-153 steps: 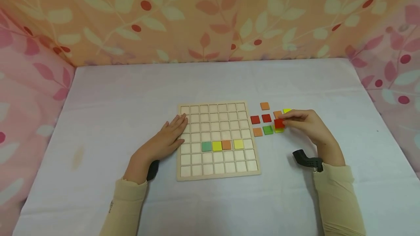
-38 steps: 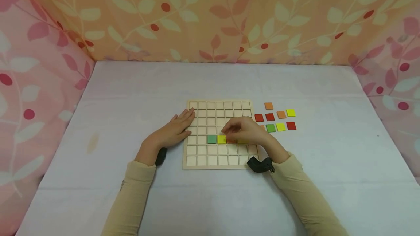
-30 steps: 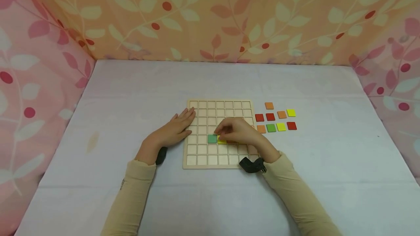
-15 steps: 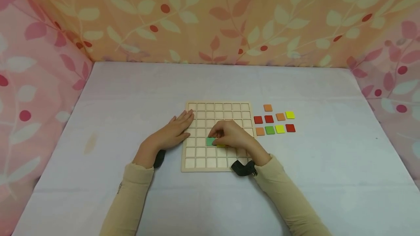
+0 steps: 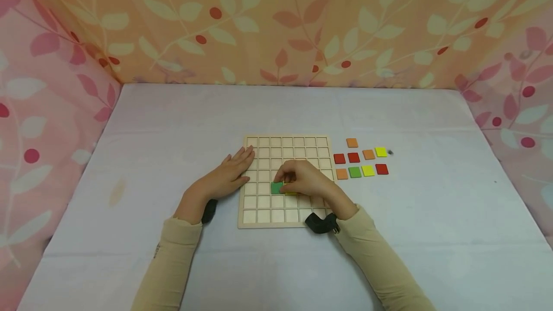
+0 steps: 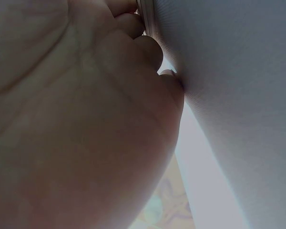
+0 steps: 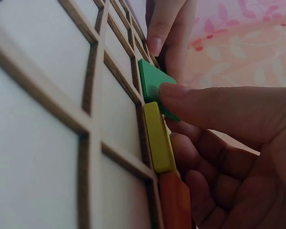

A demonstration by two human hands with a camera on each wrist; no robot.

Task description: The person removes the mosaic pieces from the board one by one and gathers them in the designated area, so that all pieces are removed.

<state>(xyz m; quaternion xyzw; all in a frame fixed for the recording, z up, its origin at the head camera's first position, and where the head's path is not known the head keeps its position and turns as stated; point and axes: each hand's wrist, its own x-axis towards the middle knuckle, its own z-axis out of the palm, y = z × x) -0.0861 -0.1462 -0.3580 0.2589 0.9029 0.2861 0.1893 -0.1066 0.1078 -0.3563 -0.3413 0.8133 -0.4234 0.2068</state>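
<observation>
My left hand [image 5: 226,173] lies flat with its fingertips over the left edge of a pale wooden grid board [image 5: 250,222]; its palm fills much of the left wrist view. Between thumb and fingers my right hand [image 5: 304,176] pinches a green square tile [image 5: 276,188]. In the right wrist view that green tile [image 7: 153,81] stands tilted up from the board, the thumb on its face. Beside it in the same row sit a yellow tile [image 7: 158,138] and an orange tile [image 7: 175,200]. From the head view the right hand hides most of this row.
Right of the board lie several loose tiles, among them an orange tile [image 5: 352,143], a red tile [image 5: 382,169], a green tile [image 5: 355,172] and a yellow tile [image 5: 368,171]. A small dark speck [image 5: 390,152] shows near them. Patterned cloth [image 5: 276,23] borders the white table.
My right hand held a red tile at the right; that tile now lies among the loose ones. The hand moved left along the row and took hold of the green tile. The left hand stayed.
</observation>
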